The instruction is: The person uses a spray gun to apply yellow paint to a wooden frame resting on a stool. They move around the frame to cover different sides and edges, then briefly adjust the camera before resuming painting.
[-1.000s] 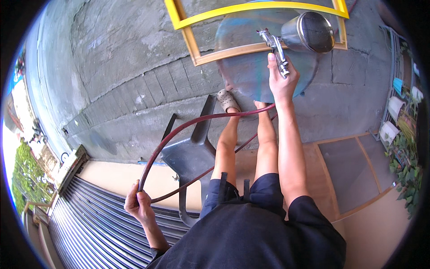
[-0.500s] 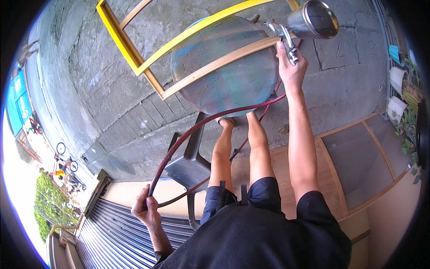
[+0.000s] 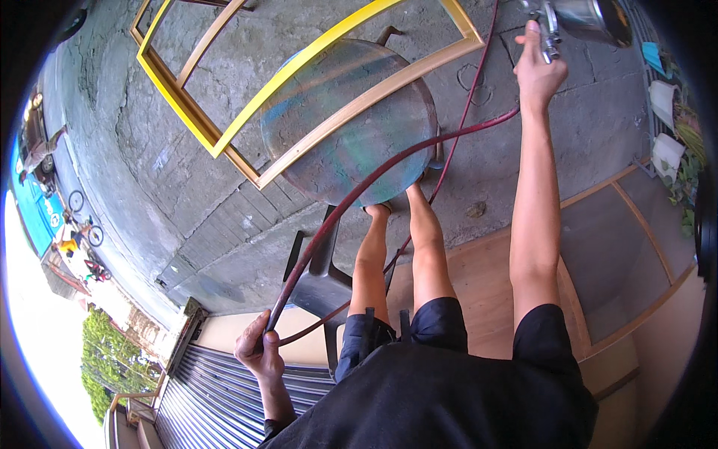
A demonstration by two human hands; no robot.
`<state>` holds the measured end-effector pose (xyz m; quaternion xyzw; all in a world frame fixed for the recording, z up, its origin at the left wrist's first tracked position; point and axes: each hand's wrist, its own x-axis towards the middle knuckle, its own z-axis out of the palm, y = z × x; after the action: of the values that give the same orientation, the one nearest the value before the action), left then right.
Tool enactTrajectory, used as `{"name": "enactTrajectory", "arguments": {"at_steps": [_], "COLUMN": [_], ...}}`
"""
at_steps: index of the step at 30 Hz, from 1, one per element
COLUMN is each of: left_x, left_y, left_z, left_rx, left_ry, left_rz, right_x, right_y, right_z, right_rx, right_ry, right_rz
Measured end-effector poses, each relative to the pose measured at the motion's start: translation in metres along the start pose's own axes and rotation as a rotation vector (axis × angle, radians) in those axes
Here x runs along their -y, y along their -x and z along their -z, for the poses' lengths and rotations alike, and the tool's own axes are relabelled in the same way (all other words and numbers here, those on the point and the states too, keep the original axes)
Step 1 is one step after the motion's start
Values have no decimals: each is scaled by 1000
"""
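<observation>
A rectangular, yellow-edged wooden frame [image 3: 355,118] is seen across a round, paint-streaked tabletop [image 3: 336,157]. A dark-red rubber hose [image 3: 307,258] is gripped in the left hand [image 3: 262,348], fingers curled; right of the frame, a silver metal spray gun [image 3: 552,30] is held in the right hand's wrapped fingers [image 3: 531,37].

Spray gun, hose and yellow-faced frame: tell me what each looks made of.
Spray gun: polished metal, from its mirror-like glints; which metal is unclear.
Hose: dark red rubber or flexible plastic, judging by its smooth bend and slight sheen.
Frame: probably wood, from the tan timber colour of its bare bars; the bright yellow face looks painted.
</observation>
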<state>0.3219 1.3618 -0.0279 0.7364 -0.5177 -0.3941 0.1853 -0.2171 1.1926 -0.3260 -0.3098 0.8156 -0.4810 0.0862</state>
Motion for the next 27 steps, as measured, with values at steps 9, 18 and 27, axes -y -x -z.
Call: {"name": "enactTrajectory", "arguments": {"at_steps": [9, 18, 27], "left_x": [4, 6, 15], "left_y": [2, 5, 23], "left_z": [10, 14, 7], "left_rx": [-87, -118, -44], "left_ry": [124, 124, 73], "left_rz": [38, 42, 13], "right_x": [57, 87, 56], "right_y": [81, 115, 11], "right_z": [0, 13, 10], "right_rx": [287, 663, 94], "right_ry": [-90, -220, 159], "right_rz": [-90, 15, 89]}}
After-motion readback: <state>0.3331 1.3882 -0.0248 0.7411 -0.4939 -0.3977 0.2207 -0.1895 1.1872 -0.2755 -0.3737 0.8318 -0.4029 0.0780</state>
